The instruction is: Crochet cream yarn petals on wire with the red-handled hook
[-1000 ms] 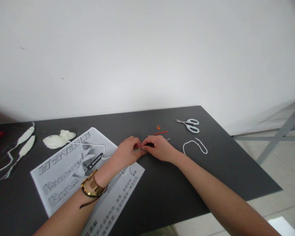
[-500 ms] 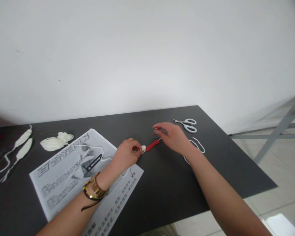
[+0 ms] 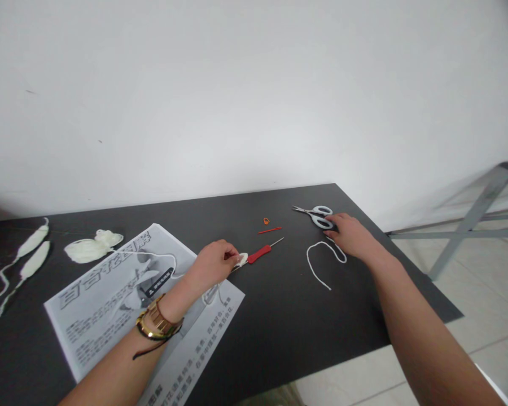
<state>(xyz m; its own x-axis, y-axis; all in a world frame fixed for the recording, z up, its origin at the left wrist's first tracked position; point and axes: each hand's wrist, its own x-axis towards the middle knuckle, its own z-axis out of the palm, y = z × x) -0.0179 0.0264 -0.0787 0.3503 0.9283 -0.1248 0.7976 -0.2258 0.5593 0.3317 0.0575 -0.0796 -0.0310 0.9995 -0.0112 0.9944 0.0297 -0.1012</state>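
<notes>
My left hand (image 3: pixel 214 263) is closed in a pinch on a small white crocheted piece (image 3: pixel 241 259) at the edge of the printed instruction sheet (image 3: pixel 110 299). A red-handled crochet hook (image 3: pixel 261 252) lies on the dark table (image 3: pixel 279 316) right beside that piece. My right hand (image 3: pixel 352 235) lies flat with fingers stretched out, fingertips touching the handles of the white scissors (image 3: pixel 319 215). A loose loop of white yarn (image 3: pixel 322 260) lies just left of my right wrist.
A red needle (image 3: pixel 270 230) and a small orange stitch marker (image 3: pixel 266 221) lie between the hook and the scissors. A bundle of cream yarn (image 3: pixel 91 247) and two white crocheted petals (image 3: pixel 31 251) rest at the left. A grey metal frame (image 3: pixel 469 225) stands on the floor at right.
My right hand let go of the work near my left hand and moved right to the scissors. The red crochet hook now lies on the table. My left hand stayed put.
</notes>
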